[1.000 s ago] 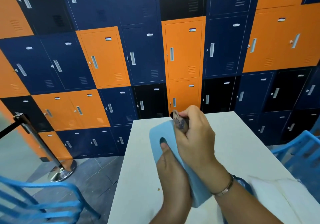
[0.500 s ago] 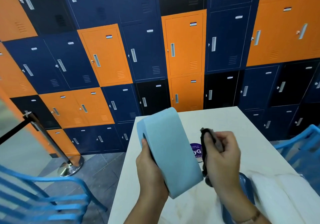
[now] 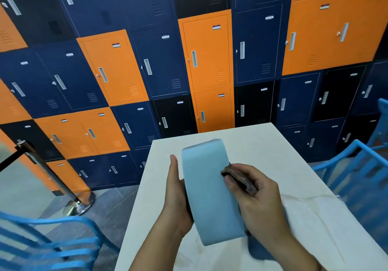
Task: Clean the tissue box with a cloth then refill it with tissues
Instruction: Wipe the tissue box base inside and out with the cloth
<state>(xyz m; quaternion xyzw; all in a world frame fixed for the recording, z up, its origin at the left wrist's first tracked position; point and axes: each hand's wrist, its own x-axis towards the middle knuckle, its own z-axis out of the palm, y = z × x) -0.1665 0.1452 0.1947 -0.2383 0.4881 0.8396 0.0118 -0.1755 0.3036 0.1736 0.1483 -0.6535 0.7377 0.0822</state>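
A light blue tissue box [image 3: 211,193] with rounded corners is held up over the white table [image 3: 247,142], one broad plain face turned to me. My left hand [image 3: 178,199] holds its left side, thumb straight along the edge, fingers hidden behind the box. My right hand [image 3: 255,197] grips a dark folded cloth [image 3: 239,178] and presses it against the box's right edge. A white plastic pack of tissues [image 3: 327,224] lies on the table at the lower right. A dark blue piece [image 3: 257,249] lies on the table under my right wrist.
A wall of orange, navy and black lockers [image 3: 207,61] stands behind the table. Blue chairs sit at the lower left [image 3: 52,241] and at the right [image 3: 363,165]. A chrome barrier post [image 3: 52,176] with a black belt stands on the floor at left.
The box has been turned so its broad face points at me. My right hand moved back from beside the box and now presses the cloth on the right edge.
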